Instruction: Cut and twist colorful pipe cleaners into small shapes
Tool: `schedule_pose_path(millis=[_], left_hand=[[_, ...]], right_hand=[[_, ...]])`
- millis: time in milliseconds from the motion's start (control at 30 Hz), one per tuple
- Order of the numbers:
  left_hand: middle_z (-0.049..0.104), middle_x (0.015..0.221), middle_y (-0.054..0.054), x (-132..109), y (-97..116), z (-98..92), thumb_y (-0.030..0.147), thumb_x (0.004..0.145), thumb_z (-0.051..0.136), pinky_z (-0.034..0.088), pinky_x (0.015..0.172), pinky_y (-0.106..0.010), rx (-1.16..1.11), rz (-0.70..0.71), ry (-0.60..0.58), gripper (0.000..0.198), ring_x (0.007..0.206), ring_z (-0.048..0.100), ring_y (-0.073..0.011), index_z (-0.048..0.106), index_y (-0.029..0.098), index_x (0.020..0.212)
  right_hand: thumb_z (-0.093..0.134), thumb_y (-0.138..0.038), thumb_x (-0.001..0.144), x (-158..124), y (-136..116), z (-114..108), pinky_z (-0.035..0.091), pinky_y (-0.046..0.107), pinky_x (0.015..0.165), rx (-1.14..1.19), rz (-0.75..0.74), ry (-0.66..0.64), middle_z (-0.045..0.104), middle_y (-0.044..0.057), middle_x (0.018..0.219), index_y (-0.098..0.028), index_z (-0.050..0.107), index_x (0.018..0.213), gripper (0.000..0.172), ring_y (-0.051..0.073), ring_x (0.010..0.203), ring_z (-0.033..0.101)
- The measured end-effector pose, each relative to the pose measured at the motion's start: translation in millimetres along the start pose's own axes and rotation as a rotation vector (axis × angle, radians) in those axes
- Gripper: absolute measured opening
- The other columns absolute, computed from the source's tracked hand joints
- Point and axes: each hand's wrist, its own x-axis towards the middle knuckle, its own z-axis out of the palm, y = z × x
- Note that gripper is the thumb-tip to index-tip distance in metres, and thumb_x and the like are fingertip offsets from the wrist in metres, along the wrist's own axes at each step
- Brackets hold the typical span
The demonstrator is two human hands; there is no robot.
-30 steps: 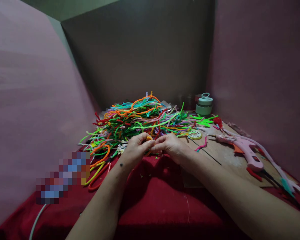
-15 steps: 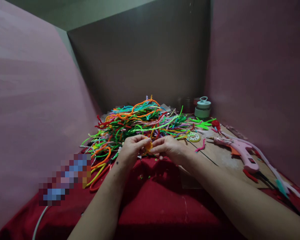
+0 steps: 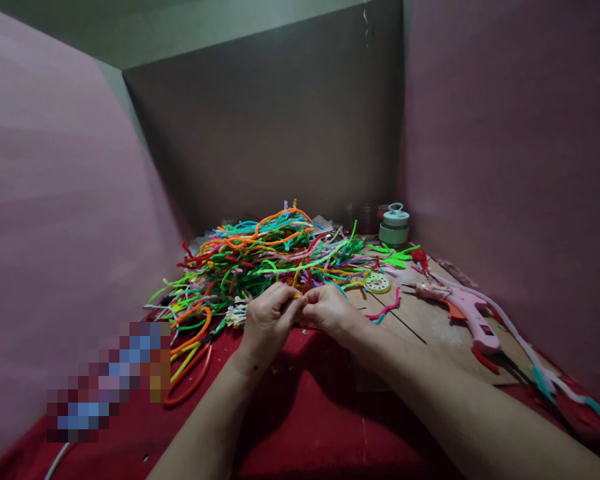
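My left hand [image 3: 269,319] and my right hand [image 3: 334,315] meet at their fingertips in front of a heap of coloured pipe cleaners [image 3: 275,257]. Between them shows a bit of an orange-yellow pipe cleaner [image 3: 298,295], pinched by both hands; my fingers hide most of it. Just left of my left hand lies a bunch of small white-tipped stems [image 3: 237,312]. A pink pipe cleaner [image 3: 390,305] is to the right of my right hand, near a round white disc with a yellow rim [image 3: 379,283].
On the right, a pink glue gun [image 3: 473,313] lies on a brown board [image 3: 440,333], its cord trailing right. A pale green lidded jar [image 3: 394,230] stands behind. Red cloth [image 3: 300,413] covers the table. A pixelated object [image 3: 110,383] lies at left. Pink walls rise on both sides.
My fingertips have drawn closer together, and the orange-yellow piece is now mostly covered. The whole view has shifted slightly, with the table things appearing lower and further left.
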Motion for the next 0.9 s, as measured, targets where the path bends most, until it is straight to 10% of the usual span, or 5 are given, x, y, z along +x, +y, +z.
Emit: schedule_pose_path(millis=[467,900], left_hand=[[0.060,0.070,-0.001,4.5,2.4,-1.3,0.029,0.063,0.071,0.036,0.048,-0.018,-0.671,-0.424,-0.269,0.035,0.051,0.047,-0.0057,0.063,0.014,0.094],[0.044,0.040,0.005,-6.0,-4.0,37.4,0.037,0.078,0.051,0.027,0.044,-0.020,-0.708,-0.420,-0.282,0.028,0.038,0.033,-0.0060,0.049,0.016,0.059]], right_hand=[[0.078,-0.027,0.050,2.5,-9.7,-9.8,0.032,0.021,0.046,0.726,0.022,0.056,0.059,-0.001,0.057,-0.014,0.062,0.068,0.027,0.008,0.048,0.046],[0.058,-0.028,0.064,1.2,-6.9,-0.7,0.038,0.023,0.055,0.187,-0.197,0.387,0.053,-0.002,0.060,-0.016,0.056,0.064,0.012,0.010,0.055,0.047]])
